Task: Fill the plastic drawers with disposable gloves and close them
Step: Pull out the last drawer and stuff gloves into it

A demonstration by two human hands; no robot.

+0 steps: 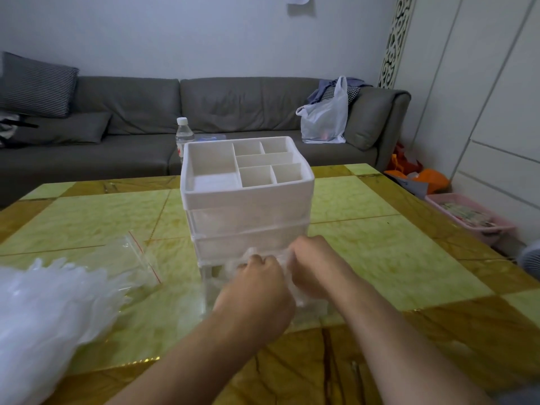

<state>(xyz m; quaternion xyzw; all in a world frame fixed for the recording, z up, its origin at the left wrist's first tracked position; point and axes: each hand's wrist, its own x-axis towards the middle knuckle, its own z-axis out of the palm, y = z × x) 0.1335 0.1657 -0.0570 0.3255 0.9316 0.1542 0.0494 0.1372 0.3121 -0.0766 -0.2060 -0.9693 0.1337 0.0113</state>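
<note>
A white plastic drawer unit (248,200) with a divided open top tray stands mid-table. Its two upper clear drawers (248,226) sit pushed in, with gloves dimly visible behind the fronts. The bottom clear drawer (209,290) is pulled out toward me. My left hand (254,290) and my right hand (314,266) are both down in that drawer, fingers curled into a crumpled wad of clear disposable gloves (287,260). A big loose pile of clear gloves (43,311) lies at the table's left front.
An empty clear zip bag with a red strip (140,252) lies left of the unit. A water bottle (184,135) stands behind it. The yellow-green tiled table (380,258) has a grey sofa (146,124) beyond, with a white plastic bag (324,118). A pink basket (470,217) sits on the floor at right.
</note>
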